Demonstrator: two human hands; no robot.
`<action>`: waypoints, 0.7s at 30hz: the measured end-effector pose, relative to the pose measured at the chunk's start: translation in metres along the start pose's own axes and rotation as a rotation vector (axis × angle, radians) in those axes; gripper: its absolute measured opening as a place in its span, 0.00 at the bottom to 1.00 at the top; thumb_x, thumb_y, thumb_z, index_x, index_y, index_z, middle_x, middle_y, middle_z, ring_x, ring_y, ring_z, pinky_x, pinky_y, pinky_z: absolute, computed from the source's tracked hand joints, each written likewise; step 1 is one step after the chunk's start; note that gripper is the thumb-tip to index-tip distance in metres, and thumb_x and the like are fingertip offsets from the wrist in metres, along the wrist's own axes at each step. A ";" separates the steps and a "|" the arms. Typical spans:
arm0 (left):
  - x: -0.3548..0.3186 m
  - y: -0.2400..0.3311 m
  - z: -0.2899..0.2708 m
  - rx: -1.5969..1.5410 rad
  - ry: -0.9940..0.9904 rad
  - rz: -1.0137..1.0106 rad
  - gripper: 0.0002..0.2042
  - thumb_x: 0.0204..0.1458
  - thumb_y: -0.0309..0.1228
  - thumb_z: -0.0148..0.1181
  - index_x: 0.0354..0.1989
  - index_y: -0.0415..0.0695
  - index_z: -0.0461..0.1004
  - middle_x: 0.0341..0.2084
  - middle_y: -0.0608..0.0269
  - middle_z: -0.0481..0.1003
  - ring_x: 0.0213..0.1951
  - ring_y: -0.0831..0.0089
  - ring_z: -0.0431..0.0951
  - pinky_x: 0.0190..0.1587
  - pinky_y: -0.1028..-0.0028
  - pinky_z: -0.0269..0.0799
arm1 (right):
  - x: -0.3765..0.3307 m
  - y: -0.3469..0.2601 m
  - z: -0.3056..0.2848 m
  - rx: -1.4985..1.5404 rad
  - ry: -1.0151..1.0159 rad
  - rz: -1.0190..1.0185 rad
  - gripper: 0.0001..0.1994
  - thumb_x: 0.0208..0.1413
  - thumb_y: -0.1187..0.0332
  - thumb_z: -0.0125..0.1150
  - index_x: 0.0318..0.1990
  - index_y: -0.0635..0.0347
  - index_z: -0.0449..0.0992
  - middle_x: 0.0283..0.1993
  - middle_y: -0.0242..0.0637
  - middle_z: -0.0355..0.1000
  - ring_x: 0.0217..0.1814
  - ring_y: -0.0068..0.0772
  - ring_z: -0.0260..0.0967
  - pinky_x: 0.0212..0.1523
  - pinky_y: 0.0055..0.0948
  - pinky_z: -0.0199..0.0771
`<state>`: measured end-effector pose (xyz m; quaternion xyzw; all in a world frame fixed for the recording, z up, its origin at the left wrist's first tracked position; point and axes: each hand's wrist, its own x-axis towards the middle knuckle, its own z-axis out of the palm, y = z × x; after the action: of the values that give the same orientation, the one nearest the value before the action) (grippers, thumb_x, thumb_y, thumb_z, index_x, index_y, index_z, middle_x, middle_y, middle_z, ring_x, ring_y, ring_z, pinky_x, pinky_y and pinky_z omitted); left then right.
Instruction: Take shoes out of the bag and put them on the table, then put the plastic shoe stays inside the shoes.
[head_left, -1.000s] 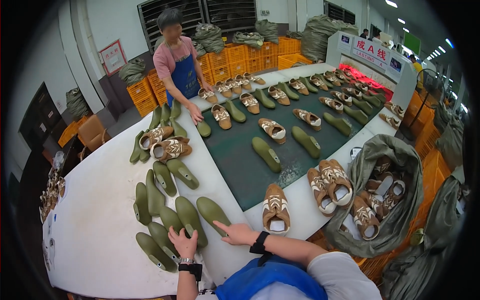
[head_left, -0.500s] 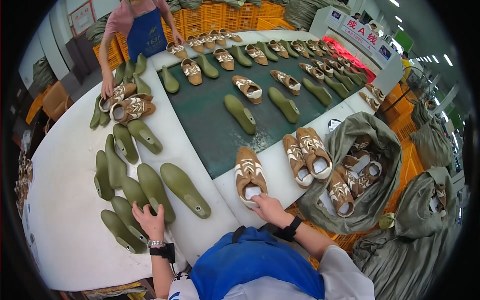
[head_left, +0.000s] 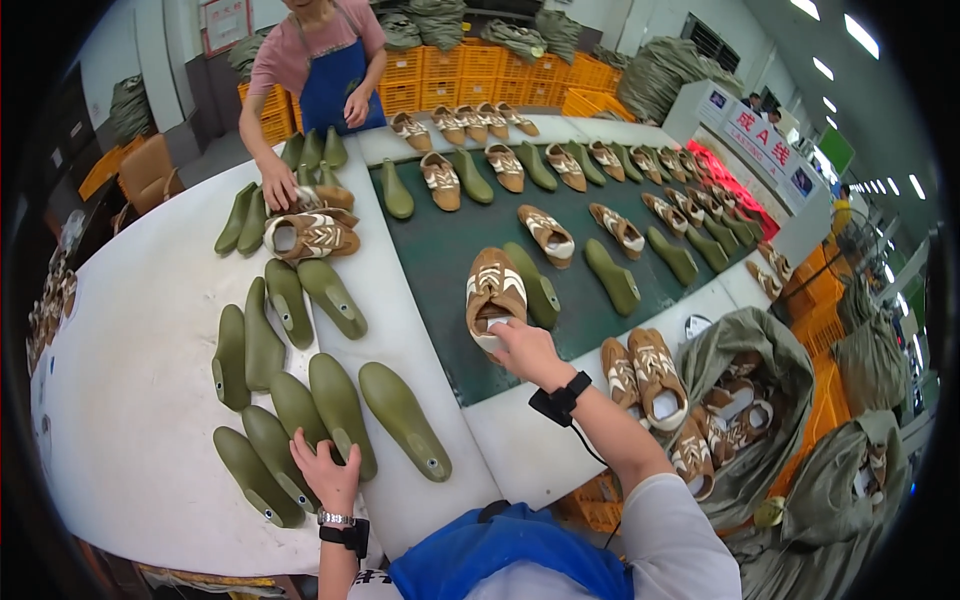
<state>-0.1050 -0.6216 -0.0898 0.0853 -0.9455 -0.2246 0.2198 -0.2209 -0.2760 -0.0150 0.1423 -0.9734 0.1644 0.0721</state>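
Observation:
My right hand (head_left: 522, 352) grips a brown-and-white lace-up shoe (head_left: 496, 285) by its heel opening, toe pointing away. It holds the shoe over the near left part of the green belt (head_left: 440, 340), partly in front of a green shoe last (head_left: 533, 283). On the white table to the left, my left hand (head_left: 328, 474) has its fingers and thumb round the heel end of a green shoe last (head_left: 300, 408), hiding that end. More lasts lie close around it, including one (head_left: 342, 405) beside the thumb and one (head_left: 405, 420) further right.
Across the table, a co-worker's hand (head_left: 280, 188) touches shoes beside green lasts. Shoes and lasts stand in rows along the belt. To my right, a grey-green sack (head_left: 775, 340) holds several shoes, with shoes (head_left: 657, 375) beside it. Orange crates (head_left: 822, 300) stand beyond.
My right hand has moved the shoe forward from the white table edge to over the green belt. My left hand stays at the same last. The whole view has shifted.

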 end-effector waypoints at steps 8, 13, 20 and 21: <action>0.004 -0.002 -0.004 0.000 0.007 -0.051 0.16 0.31 0.35 0.66 0.24 0.38 0.68 0.55 0.43 0.56 0.57 0.41 0.54 0.52 0.52 0.59 | 0.011 -0.066 -0.052 2.264 0.138 0.824 0.20 0.57 0.50 0.41 0.44 0.54 0.70 0.38 0.32 0.72 0.25 0.19 0.67 0.19 0.13 0.66; 0.009 0.006 -0.007 -0.022 -0.036 -0.076 0.16 0.33 0.34 0.65 0.26 0.39 0.68 0.56 0.45 0.55 0.58 0.42 0.53 0.55 0.54 0.56 | -0.010 -0.024 -0.022 2.540 -0.161 0.370 0.21 0.55 0.46 0.44 0.45 0.52 0.71 0.39 0.30 0.72 0.27 0.20 0.67 0.11 0.15 0.57; 0.005 0.002 -0.004 -0.001 -0.008 -0.057 0.16 0.31 0.34 0.65 0.24 0.38 0.67 0.55 0.44 0.56 0.57 0.41 0.53 0.53 0.52 0.59 | 0.015 0.023 0.028 0.807 0.102 0.375 0.13 0.54 0.57 0.54 0.36 0.59 0.70 0.24 0.31 0.67 0.27 0.24 0.65 0.28 0.25 0.66; 0.005 0.002 -0.003 -0.005 -0.006 -0.047 0.16 0.31 0.34 0.65 0.24 0.38 0.67 0.55 0.44 0.56 0.57 0.41 0.53 0.53 0.52 0.59 | 0.018 0.028 0.037 0.579 0.125 0.326 0.14 0.52 0.57 0.56 0.35 0.60 0.70 0.22 0.33 0.66 0.27 0.26 0.66 0.30 0.26 0.67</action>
<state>-0.1078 -0.6221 -0.0842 0.1061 -0.9433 -0.2324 0.2119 -0.2501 -0.2674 -0.0543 -0.0111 -0.8901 0.4517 0.0608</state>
